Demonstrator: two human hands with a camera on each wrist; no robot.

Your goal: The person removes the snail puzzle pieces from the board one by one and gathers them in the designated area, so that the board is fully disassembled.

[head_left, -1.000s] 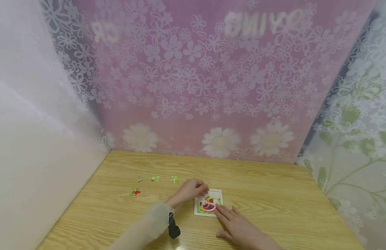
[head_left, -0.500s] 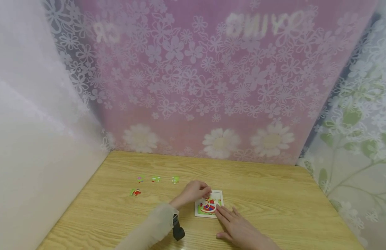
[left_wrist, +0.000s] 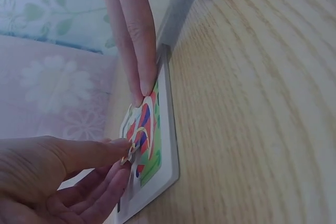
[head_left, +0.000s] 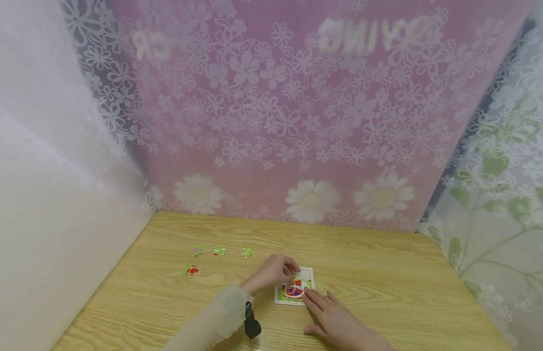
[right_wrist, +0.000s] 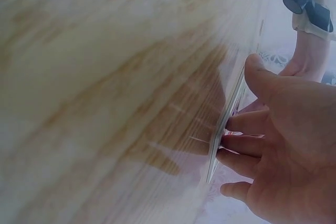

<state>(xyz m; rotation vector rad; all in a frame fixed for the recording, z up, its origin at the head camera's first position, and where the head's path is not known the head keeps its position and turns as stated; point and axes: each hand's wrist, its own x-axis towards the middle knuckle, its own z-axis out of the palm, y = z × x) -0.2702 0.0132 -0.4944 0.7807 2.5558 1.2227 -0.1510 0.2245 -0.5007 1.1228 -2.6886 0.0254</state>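
A puzzle board (head_left: 290,303) with a white rim lies flat on the table. Pieces in red, blue, white and green fill its near part, while bare white shows along its far side. Over the board's left side, my left hand (head_left: 274,271) pinches a small puzzle piece (left_wrist: 129,153) between thumb and fingers, its edge close to the placed pieces. Whether it touches the board's floor I cannot tell. My right hand (head_left: 334,314) rests straight fingertips on the board's right side. In the right wrist view the board (right_wrist: 214,153) appears edge-on beneath those fingers.
Several loose pieces lie at the table's left: a red-green one (head_left: 191,270) nearer me, and behind it a pink-green one (head_left: 197,251), a white-green one (head_left: 219,251) and another green one (head_left: 247,252). A pink flowered curtain (head_left: 275,122) hangs behind the wooden table (head_left: 385,273).
My left hand has shifted slightly right and nearer over the board, its fingers turning down with the puzzle piece. My right hand stays put on the board.
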